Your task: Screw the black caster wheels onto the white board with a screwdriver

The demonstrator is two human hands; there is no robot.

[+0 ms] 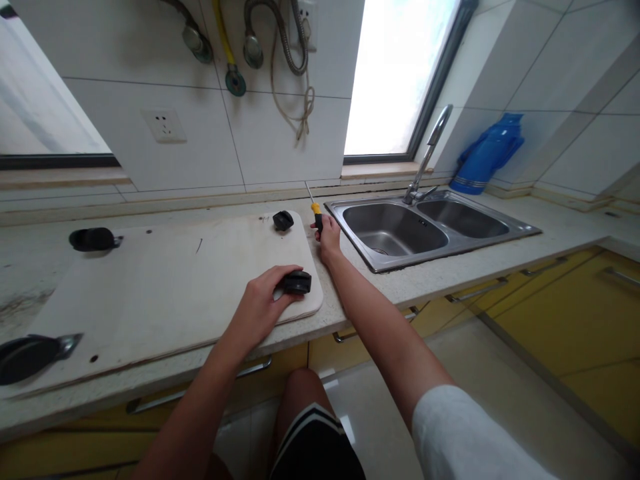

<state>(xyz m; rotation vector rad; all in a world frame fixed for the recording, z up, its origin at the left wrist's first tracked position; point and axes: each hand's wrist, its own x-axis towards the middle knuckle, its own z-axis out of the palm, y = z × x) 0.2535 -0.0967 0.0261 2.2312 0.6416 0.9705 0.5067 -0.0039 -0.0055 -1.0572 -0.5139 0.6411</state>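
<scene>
A white board (165, 293) with rounded corners lies flat on the countertop. At its near right corner my left hand (267, 297) is closed around a black caster wheel (297, 283). My right hand (329, 237), just past the board's right edge, grips a screwdriver (316, 210) with a yellow and black handle, its thin shaft pointing up and away toward the wall. Another black caster (283, 221) sits at the far right corner. Two more black wheels with metal brackets, a far left caster (93, 239) and a near left caster (35, 357), are on the board's left part.
Right of the board is a double-bowl steel sink (380, 263) with a tall faucet (431, 150). A blue thermos flask (487, 153) leans in the corner. Hoses (227, 47) and a looped cord (303, 110) hang on the tiled wall. Yellow drawers (465, 307) with handles run below the counter.
</scene>
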